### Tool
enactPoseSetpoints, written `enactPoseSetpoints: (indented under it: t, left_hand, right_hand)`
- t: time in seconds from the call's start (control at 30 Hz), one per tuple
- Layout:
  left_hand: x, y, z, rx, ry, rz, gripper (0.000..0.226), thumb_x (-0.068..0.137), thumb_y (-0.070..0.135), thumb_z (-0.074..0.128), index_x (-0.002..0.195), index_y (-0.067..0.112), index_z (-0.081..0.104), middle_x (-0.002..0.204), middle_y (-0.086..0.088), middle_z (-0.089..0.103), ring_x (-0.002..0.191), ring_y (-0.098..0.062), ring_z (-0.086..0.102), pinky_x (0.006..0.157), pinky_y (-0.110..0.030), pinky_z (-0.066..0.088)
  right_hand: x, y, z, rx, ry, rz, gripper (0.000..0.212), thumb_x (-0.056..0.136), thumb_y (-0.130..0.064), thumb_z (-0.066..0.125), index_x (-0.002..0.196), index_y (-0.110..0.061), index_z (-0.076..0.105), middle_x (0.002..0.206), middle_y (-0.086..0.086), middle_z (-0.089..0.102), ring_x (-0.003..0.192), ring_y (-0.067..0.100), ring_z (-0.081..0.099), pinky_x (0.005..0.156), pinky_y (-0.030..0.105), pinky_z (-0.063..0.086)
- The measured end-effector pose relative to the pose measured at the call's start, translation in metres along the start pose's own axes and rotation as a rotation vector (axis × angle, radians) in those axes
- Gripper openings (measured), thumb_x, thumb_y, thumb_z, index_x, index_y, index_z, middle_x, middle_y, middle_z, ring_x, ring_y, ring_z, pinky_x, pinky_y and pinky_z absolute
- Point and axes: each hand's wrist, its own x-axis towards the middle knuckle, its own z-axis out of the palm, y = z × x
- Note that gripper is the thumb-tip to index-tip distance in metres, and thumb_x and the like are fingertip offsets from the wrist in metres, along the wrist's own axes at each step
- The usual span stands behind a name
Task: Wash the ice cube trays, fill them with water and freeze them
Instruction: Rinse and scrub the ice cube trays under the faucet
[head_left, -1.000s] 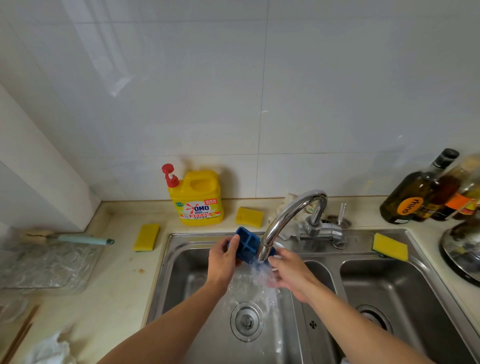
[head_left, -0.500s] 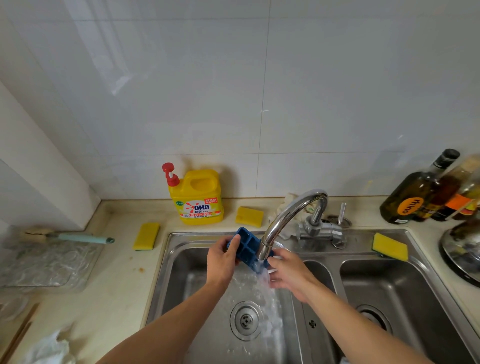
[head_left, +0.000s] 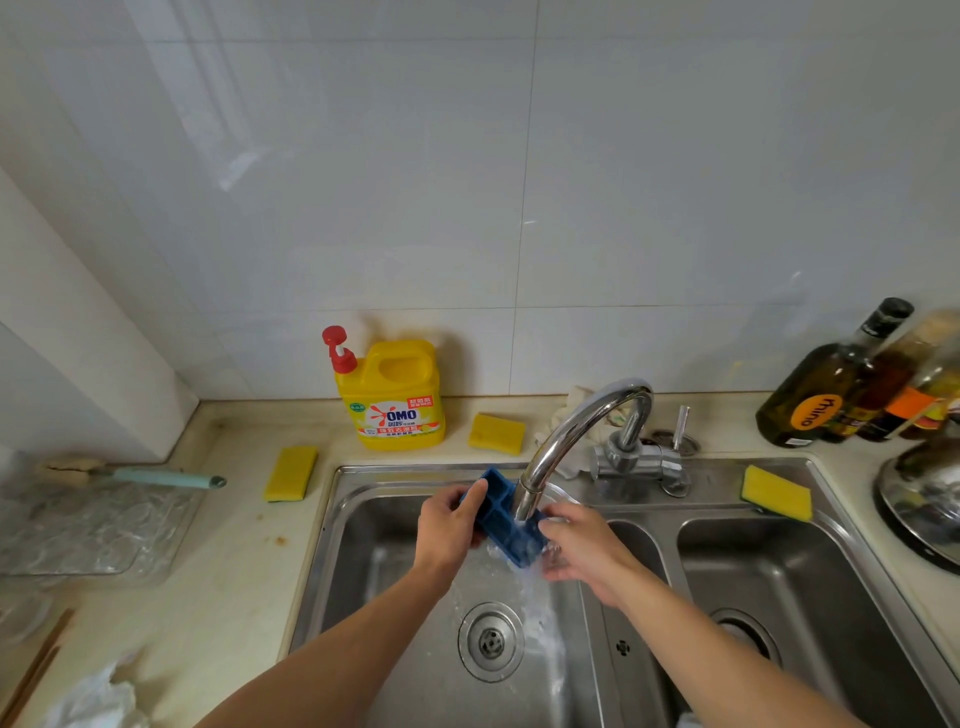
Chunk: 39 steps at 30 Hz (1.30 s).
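Over the steel sink (head_left: 332, 525), left hand (head_left: 448, 525) and right hand (head_left: 584, 551) clamp a blue gridded tray (head_left: 503, 514).

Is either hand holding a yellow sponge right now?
No, the left hand and the right hand both hold the blue ice cube tray under the running tap.

**Partly out of sight**

The faucet spout (head_left: 566, 441), left hand (head_left: 447, 525) and right hand (head_left: 587, 551) cover much of the ice cube tray (head_left: 506, 535); water blurs its lower end. The right edge cuts off the bottles (head_left: 883, 374) and perhaps a metal lid (head_left: 919, 493).
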Motion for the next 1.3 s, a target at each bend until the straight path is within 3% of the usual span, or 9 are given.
enactPoseSetpoints:
  t: [0.1, 0.2, 0.53, 0.63, 0.73, 0.83, 0.97, 1.1, 1.3]
  left_hand:
    - [0.0, 0.002, -0.001, -0.007, -0.007, -0.02, 0.03, 0.095, 0.037, 0.068, 0.085, 0.01, 0.077, 0.06, -0.003, 0.066, 0.049, -0.014, 0.053, 0.049, -0.025, 0.045]
    - [0.0, 0.003, -0.003, -0.004, 0.002, -0.028, 0.033, 0.095, 0.036, 0.069, 0.082, 0.005, 0.075, 0.055, -0.002, 0.061, 0.048, -0.014, 0.05, 0.046, -0.025, 0.042]
    - [0.001, 0.004, -0.008, 0.021, -0.001, -0.044, 0.038, 0.097, 0.049, 0.061, 0.092, 0.014, 0.074, 0.07, -0.002, 0.069, 0.055, -0.008, 0.057, 0.05, -0.02, 0.046]
    - [-0.002, 0.005, -0.007, -0.043, 0.006, -0.096, 0.053, 0.098, 0.063, 0.047, 0.098, 0.015, 0.072, 0.079, -0.007, 0.073, 0.066, -0.016, 0.063, 0.057, -0.024, 0.051]
    - [-0.004, -0.002, -0.006, -0.131, -0.042, -0.184, 0.069, 0.096, 0.073, 0.032, 0.108, 0.018, 0.071, 0.09, -0.007, 0.078, 0.081, -0.023, 0.073, 0.073, -0.037, 0.056]
    - [-0.013, -0.012, 0.0, -0.193, -0.164, -0.228, 0.077, 0.085, 0.082, 0.028, 0.115, 0.024, 0.07, 0.101, -0.005, 0.079, 0.094, -0.022, 0.076, 0.086, -0.043, 0.058]
    - [-0.022, -0.014, 0.009, -0.286, -0.24, -0.24, 0.077, 0.084, 0.085, 0.03, 0.123, 0.03, 0.067, 0.115, -0.004, 0.076, 0.106, -0.024, 0.073, 0.095, -0.049, 0.056]
    - [-0.02, -0.01, 0.015, -0.36, -0.206, -0.267, 0.068, 0.09, 0.078, 0.035, 0.123, 0.029, 0.069, 0.119, -0.003, 0.075, 0.11, -0.023, 0.072, 0.09, -0.042, 0.056]
    - [-0.011, -0.017, 0.016, -0.302, -0.179, -0.304, 0.057, 0.102, 0.061, 0.036, 0.124, 0.019, 0.069, 0.11, -0.009, 0.077, 0.099, -0.026, 0.075, 0.072, -0.035, 0.061]
  right_hand:
    - [-0.002, 0.003, 0.001, -0.051, -0.028, 0.001, 0.022, 0.102, -0.008, 0.055, 0.098, -0.027, 0.064, 0.104, 0.015, 0.07, 0.092, 0.034, 0.074, 0.077, 0.043, 0.065]
    - [-0.003, 0.004, 0.003, -0.066, -0.078, 0.006, 0.02, 0.102, -0.004, 0.052, 0.102, -0.017, 0.068, 0.099, 0.019, 0.074, 0.078, 0.027, 0.074, 0.073, 0.037, 0.064]
    - [0.003, 0.001, 0.012, 0.012, -0.02, -0.024, 0.02, 0.096, 0.01, 0.052, 0.105, -0.001, 0.067, 0.102, 0.02, 0.071, 0.081, 0.032, 0.076, 0.072, 0.04, 0.064]
    - [0.003, 0.001, 0.014, 0.084, 0.0, -0.002, 0.018, 0.094, 0.013, 0.054, 0.102, 0.003, 0.067, 0.105, 0.023, 0.07, 0.082, 0.032, 0.077, 0.074, 0.043, 0.065]
    - [0.003, 0.001, 0.015, 0.162, 0.0, 0.027, 0.021, 0.092, 0.016, 0.055, 0.106, 0.005, 0.066, 0.108, 0.024, 0.065, 0.085, 0.033, 0.075, 0.079, 0.045, 0.064]
    - [0.002, 0.001, 0.017, 0.188, -0.009, 0.038, 0.013, 0.093, 0.012, 0.058, 0.097, 0.002, 0.065, 0.104, 0.025, 0.066, 0.088, 0.036, 0.075, 0.08, 0.044, 0.064]
    - [0.001, 0.001, 0.021, 0.198, -0.017, 0.044, 0.017, 0.097, 0.009, 0.055, 0.11, 0.004, 0.065, 0.098, 0.027, 0.073, 0.085, 0.038, 0.076, 0.077, 0.041, 0.064]
    - [-0.003, -0.001, 0.022, 0.169, -0.055, 0.031, 0.013, 0.1, 0.002, 0.058, 0.109, 0.001, 0.067, 0.096, 0.025, 0.076, 0.087, 0.038, 0.076, 0.084, 0.046, 0.063]
    - [-0.009, 0.0, 0.016, 0.011, -0.108, 0.038, 0.014, 0.101, -0.006, 0.059, 0.097, -0.019, 0.062, 0.098, 0.021, 0.074, 0.085, 0.033, 0.077, 0.074, 0.037, 0.064]
